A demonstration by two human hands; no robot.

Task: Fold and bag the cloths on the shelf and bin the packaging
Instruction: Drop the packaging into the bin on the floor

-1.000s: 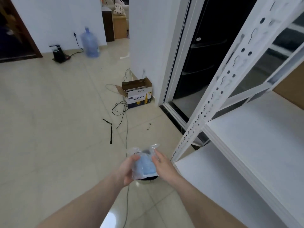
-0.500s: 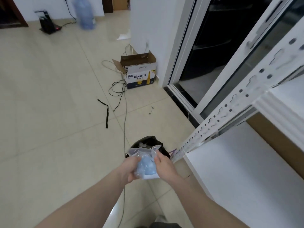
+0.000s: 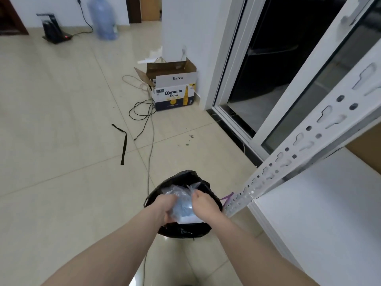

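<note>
A clear plastic packet (image 3: 181, 195) with a blue cloth (image 3: 182, 207) inside is held between both hands, directly above a bin lined with a black bag (image 3: 185, 231) on the floor. My left hand (image 3: 165, 207) grips the packet's left side. My right hand (image 3: 203, 205) pinches its right upper edge. A white card shows at the packet's bottom. The white metal shelf (image 3: 329, 213) stands to the right of the bin, its boards bare where visible.
A perforated white shelf post (image 3: 299, 149) slants close to the right of my hands. On the tiled floor lie cables (image 3: 151, 141), a black strap (image 3: 123, 145) and an open beer carton (image 3: 173, 89). A sliding glass door (image 3: 268, 69) is at the right, a water jug (image 3: 103, 17) far back.
The view has tilted down and moved closer, bringing the black-lined bin fully into sight under my hands. Both hands keep holding the packet, now lower over the bin.
</note>
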